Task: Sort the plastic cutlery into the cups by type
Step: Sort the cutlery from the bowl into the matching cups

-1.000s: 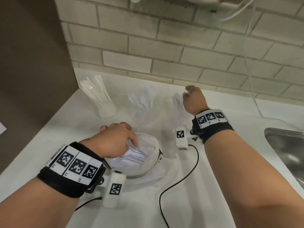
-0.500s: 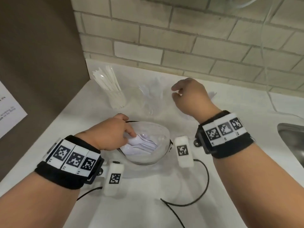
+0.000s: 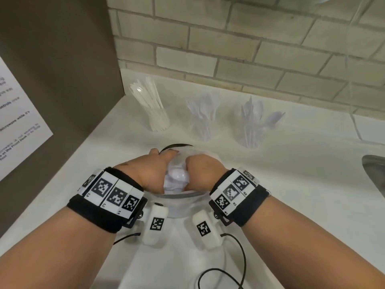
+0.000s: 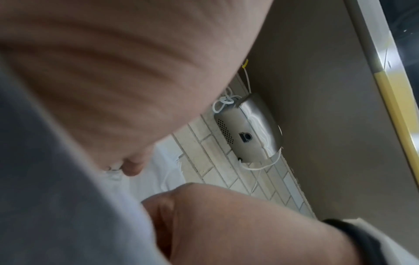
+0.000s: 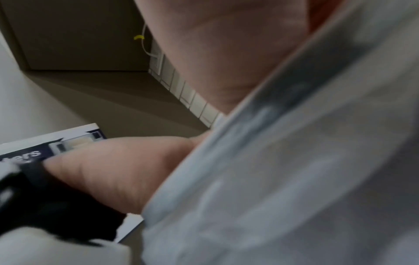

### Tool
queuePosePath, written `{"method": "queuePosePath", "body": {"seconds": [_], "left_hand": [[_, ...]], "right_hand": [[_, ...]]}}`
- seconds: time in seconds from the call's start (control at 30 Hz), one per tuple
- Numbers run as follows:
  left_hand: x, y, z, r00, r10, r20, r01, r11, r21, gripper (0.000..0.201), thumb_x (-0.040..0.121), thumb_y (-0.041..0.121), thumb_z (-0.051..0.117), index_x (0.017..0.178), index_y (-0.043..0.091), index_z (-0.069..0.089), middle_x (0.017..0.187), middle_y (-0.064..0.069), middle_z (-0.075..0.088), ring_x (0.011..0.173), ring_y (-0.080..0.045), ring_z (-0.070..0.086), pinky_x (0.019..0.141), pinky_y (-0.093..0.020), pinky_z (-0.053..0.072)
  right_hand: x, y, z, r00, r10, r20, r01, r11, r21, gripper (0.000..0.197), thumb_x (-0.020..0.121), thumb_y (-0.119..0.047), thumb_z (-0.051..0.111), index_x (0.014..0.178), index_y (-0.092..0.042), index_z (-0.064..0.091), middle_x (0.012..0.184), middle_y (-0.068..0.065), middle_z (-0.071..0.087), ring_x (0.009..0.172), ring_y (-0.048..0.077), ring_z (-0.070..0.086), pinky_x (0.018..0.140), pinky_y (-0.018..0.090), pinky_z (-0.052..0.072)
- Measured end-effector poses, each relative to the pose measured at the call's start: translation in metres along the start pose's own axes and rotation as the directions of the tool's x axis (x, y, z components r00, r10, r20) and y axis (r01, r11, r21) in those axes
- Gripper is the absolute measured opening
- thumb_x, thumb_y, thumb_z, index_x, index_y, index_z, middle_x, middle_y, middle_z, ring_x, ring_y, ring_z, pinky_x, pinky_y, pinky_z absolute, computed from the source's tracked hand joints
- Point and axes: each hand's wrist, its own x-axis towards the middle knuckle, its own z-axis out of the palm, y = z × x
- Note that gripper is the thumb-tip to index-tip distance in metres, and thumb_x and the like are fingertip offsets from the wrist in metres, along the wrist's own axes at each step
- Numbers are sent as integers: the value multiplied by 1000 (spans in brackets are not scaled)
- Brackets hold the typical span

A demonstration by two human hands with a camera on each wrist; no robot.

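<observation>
A clear bowl [image 3: 187,193] stands on the white counter [image 3: 291,205] with white plastic cutlery [image 3: 177,175] piled in it. Both hands are down inside the bowl. My left hand [image 3: 164,156] curls its fingers over the left side of the pile and my right hand [image 3: 194,164] curls over the right side; the fingertips are hidden. A spoon bowl shows between the two hands. At the back stand three clear cups: a knife cup [image 3: 157,117], a middle cup [image 3: 203,122] and a right cup [image 3: 253,128] with spoons. Both wrist views are blurred and show only palms and the bowl wall.
A brown panel [image 3: 62,69] with a printed sheet [image 3: 16,126] walls off the left. The brick wall [image 3: 250,49] runs behind the cups. A steel sink [image 3: 375,174] lies at the right edge. Black cables [image 3: 235,268] trail on the counter near me.
My right hand has come back from the right cup and gone down into the bowl beside the left hand. The left hand stayed in the bowl. The head view dropped closer.
</observation>
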Motion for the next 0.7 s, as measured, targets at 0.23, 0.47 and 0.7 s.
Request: {"method": "queuePosePath", "body": {"seconds": [0.23, 0.47, 0.7], "left_hand": [[11, -3, 3, 991, 71, -112, -82, 992, -97, 102, 69, 30, 78, 148, 32, 13, 129, -10, 39, 107, -24, 57, 93, -29, 49], [12, -19, 9, 998, -52, -40, 52, 999, 6, 92, 66, 45, 69, 137, 54, 11, 129, -3, 31, 117, -30, 52, 91, -37, 53], [11, -14, 7, 994, -49, -95, 43, 997, -61, 96, 66, 24, 73, 140, 41, 14, 122, -9, 36, 102, -31, 60, 88, -37, 55]], "right_hand": [[10, 7, 0, 996, -17, 93, 22, 999, -45, 42, 83, -34, 67, 114, -7, 56, 102, 8, 62, 90, 24, 59, 70, 27, 38], [11, 18, -9, 995, 38, 87, -39, 999, 13, 31, 87, -32, 65, 102, -5, 62, 92, 5, 55, 87, 24, 55, 71, 26, 38], [9, 22, -12, 995, -33, 92, 24, 995, 95, 33, 86, -23, 63, 116, -9, 59, 114, 8, 63, 101, 25, 59, 82, 28, 45]]}}
